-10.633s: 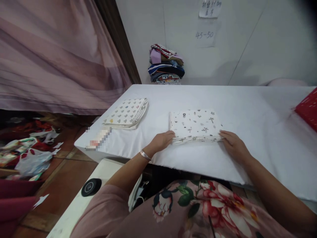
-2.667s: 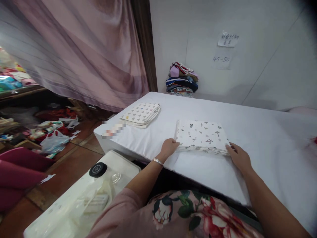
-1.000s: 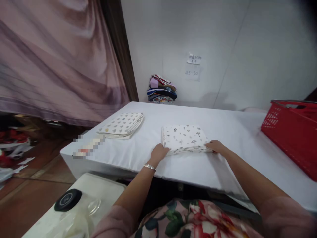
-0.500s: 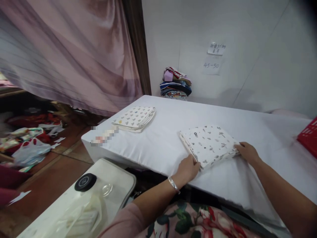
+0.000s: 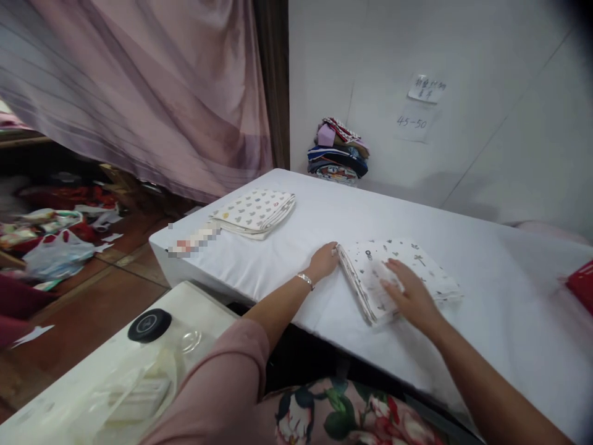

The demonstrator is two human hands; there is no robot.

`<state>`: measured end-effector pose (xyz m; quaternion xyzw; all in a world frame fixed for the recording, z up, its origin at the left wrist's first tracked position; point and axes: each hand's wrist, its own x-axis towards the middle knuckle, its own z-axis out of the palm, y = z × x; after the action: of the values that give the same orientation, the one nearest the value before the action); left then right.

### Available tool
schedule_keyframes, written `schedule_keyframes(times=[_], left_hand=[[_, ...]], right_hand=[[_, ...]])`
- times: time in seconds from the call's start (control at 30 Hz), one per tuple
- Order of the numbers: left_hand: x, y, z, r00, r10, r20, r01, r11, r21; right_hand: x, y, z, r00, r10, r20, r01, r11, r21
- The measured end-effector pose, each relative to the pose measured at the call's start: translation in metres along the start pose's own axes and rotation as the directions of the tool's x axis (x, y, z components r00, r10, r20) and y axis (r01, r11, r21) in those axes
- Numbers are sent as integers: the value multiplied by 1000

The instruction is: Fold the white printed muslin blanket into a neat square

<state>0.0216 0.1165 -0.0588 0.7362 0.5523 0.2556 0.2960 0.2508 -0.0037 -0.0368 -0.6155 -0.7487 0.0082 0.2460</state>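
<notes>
A folded white cloth [image 5: 417, 272] printed with small palm trees lies on the white-covered table [image 5: 278, 278], its layered edge facing left. At its far left corner is my left hand [image 5: 324, 261], fingers closed on that corner. My right hand [image 5: 412, 295], slightly blurred, hovers over or rests on the top of the cloth with its fingers spread; whether it touches I cannot tell. Farther left lies a second folded cloth [image 5: 254, 213] with a grey leaf-like print, apart from both hands.
A stack of folded fabrics [image 5: 338, 151] stands by the wall behind the table. A red basket-like item [image 5: 581, 287] sits at the right edge. At the lower left, a white side table [image 5: 204, 309] bears a round black object [image 5: 149, 326]. A pink curtain [image 5: 194, 93] hangs left.
My left hand has shifted from the cloth's near corner to its far left corner. My right hand has let go of the right edge and moved left over the cloth's top.
</notes>
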Motion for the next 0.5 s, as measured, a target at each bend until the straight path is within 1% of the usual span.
schedule_keyframes(times=[0.03, 0.1, 0.17, 0.2, 0.3, 0.37, 0.43, 0.5], left_hand=[[8, -2, 2, 999, 33, 9, -33, 999, -9], [20, -5, 6, 996, 76, 39, -75, 997, -31], [28, -8, 6, 992, 86, 92, -77, 993, -93], [31, -9, 4, 988, 83, 127, -65, 988, -141], [36, -13, -3, 964, 85, 253, 1, 946, -324], [38, -15, -6, 949, 100, 299, 39, 904, -425], [40, -16, -5, 953, 103, 286, 49, 876, -479], [41, -18, -2, 966, 90, 244, 39, 877, -479]], right_hand=[[-5, -14, 12, 997, -65, 42, 67, 997, -38], [-17, -30, 33, 983, -155, 102, 167, 978, -125], [-28, -34, 48, 974, -195, 116, 216, 956, -199], [-31, -34, 53, 971, -207, 116, 229, 947, -224], [-35, -30, 54, 968, -224, 116, 247, 935, -256], [-33, -29, 51, 968, -220, 122, 245, 935, -258], [-33, -29, 49, 968, -216, 129, 243, 936, -253], [-34, -29, 49, 969, -217, 121, 241, 939, -246]])
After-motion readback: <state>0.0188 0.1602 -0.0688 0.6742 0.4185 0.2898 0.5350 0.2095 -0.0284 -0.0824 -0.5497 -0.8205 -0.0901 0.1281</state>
